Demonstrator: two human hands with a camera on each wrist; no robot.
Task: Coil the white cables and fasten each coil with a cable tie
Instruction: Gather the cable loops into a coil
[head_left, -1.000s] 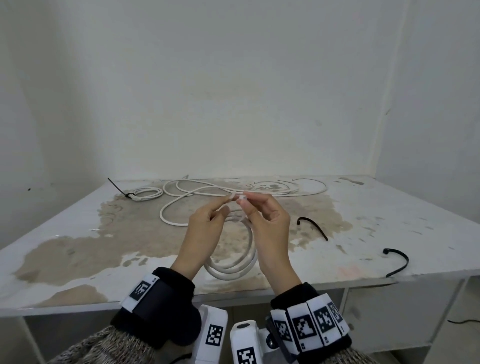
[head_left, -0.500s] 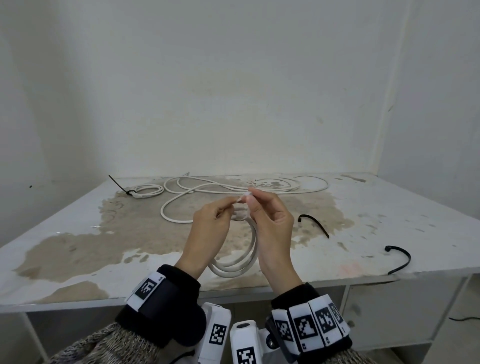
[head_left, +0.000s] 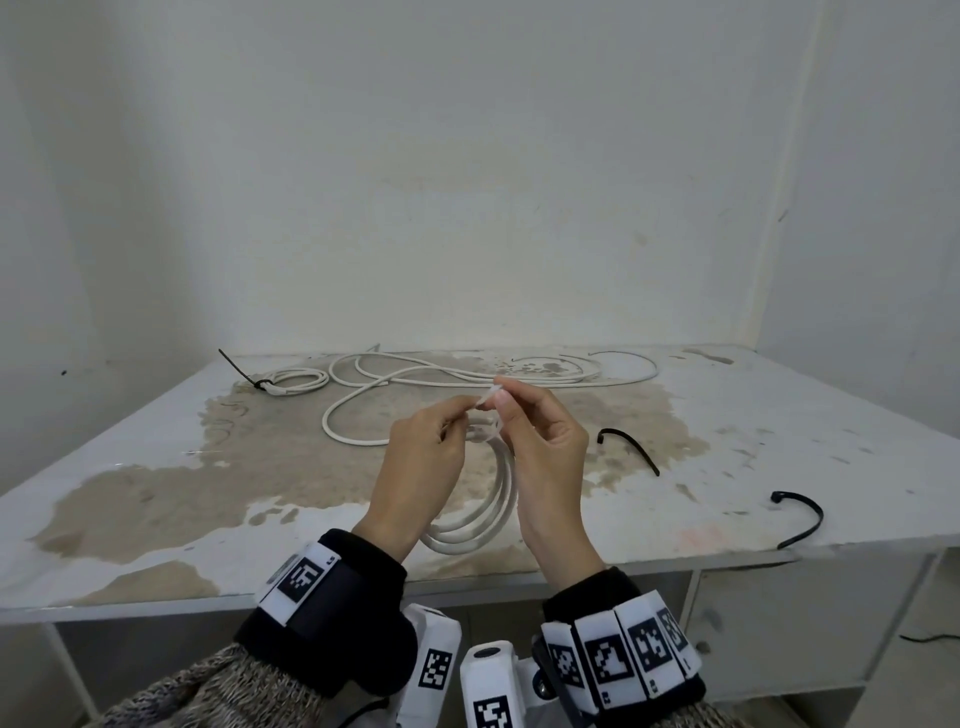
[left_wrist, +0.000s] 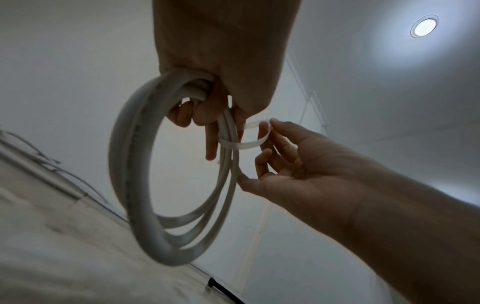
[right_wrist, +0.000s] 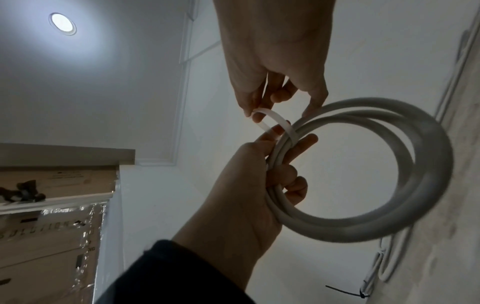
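A coil of white cable (head_left: 483, 519) hangs upright above the table's front, between my hands. My left hand (head_left: 457, 415) grips the coil's top strands, fingers curled round them (right_wrist: 283, 176). A white cable tie (left_wrist: 249, 144) loops around those strands (right_wrist: 285, 127). My right hand (head_left: 501, 395) pinches the tie's free end between thumb and forefinger (right_wrist: 257, 115), just right of the left hand. In the left wrist view the coil (left_wrist: 124, 164) hangs below the left hand, and the right hand (left_wrist: 270, 131) reaches in from the right.
A long loose white cable (head_left: 467, 374) sprawls across the far side of the stained table (head_left: 156, 467). A small coil (head_left: 298, 381) fastened with a black tie lies far left. Two black cable ties (head_left: 628, 447) (head_left: 805, 519) lie to the right, one near the front edge.
Both hands have lifted the coil a little and drawn closer together. The right hand's pinch on the tie end has risen slightly.
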